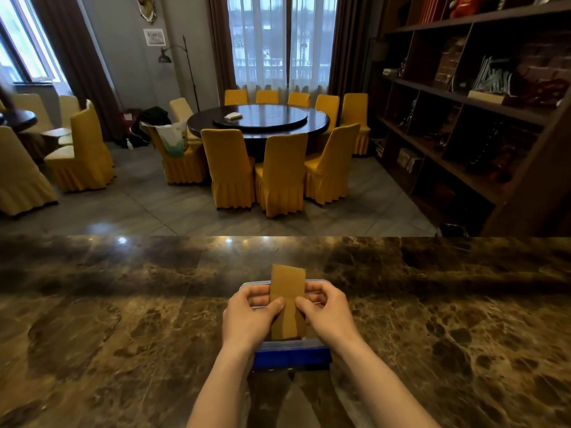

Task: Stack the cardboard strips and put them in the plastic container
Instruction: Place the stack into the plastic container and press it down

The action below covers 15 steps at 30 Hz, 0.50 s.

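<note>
Room dim overall. Daylight is admitted through curtained window (279, 41) at back, overexposed. Second bright window (18, 47) is seen at left edge. Small glare spots are reflected on glossy marble counter (123, 240). Shelves (463, 103) are left dark. Edges are bent by wide-angle lens; slight blur is noted throughout.

Two hands (250, 316); one cardboard stack (288, 299); one plastic container (290, 355).

Cardboard strips (288, 299) between both hands, above container (290, 355) on counter (123, 304).

No readable text; wall notice (154, 37) too small and blurred to read.
</note>
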Each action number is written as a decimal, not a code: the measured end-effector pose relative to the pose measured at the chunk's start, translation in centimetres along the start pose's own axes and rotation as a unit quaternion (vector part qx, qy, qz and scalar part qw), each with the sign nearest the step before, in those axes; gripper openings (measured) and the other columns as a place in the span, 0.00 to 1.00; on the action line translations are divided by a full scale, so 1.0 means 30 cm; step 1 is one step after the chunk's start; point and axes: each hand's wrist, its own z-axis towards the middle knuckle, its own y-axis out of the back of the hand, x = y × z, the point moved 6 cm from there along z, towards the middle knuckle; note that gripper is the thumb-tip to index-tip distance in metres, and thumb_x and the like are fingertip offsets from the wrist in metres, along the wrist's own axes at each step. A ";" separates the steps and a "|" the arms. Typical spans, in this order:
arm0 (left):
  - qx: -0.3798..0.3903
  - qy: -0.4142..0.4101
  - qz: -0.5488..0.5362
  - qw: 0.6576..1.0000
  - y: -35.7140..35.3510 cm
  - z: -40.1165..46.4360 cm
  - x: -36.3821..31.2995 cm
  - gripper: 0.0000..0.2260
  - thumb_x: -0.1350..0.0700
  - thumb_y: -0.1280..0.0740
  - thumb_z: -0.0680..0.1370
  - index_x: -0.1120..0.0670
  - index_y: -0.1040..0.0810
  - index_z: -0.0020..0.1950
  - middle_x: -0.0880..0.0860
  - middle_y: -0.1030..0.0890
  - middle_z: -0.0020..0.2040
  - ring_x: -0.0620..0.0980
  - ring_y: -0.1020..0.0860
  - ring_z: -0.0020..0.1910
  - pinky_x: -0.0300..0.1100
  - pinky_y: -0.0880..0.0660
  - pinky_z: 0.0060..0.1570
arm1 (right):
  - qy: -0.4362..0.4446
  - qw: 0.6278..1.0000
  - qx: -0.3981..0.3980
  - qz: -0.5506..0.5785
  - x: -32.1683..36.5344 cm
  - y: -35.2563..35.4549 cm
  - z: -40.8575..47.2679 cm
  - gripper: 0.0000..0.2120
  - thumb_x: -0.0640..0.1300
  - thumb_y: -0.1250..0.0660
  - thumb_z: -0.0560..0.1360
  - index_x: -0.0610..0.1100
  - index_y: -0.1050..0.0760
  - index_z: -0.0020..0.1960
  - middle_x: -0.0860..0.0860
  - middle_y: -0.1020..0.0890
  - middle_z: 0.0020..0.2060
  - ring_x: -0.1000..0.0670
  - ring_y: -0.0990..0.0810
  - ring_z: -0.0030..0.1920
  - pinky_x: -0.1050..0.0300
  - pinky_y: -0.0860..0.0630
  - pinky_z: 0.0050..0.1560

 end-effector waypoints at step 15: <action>0.032 0.029 0.212 0.976 -0.056 0.038 0.036 0.13 0.50 0.28 0.78 0.45 0.30 0.57 0.46 0.18 0.47 0.49 0.16 0.48 0.53 0.17 0.55 | -0.066 0.985 0.009 -0.160 -0.086 -0.046 0.057 0.11 0.42 0.28 0.76 0.52 0.28 0.52 0.50 0.17 0.43 0.52 0.16 0.45 0.49 0.15 0.52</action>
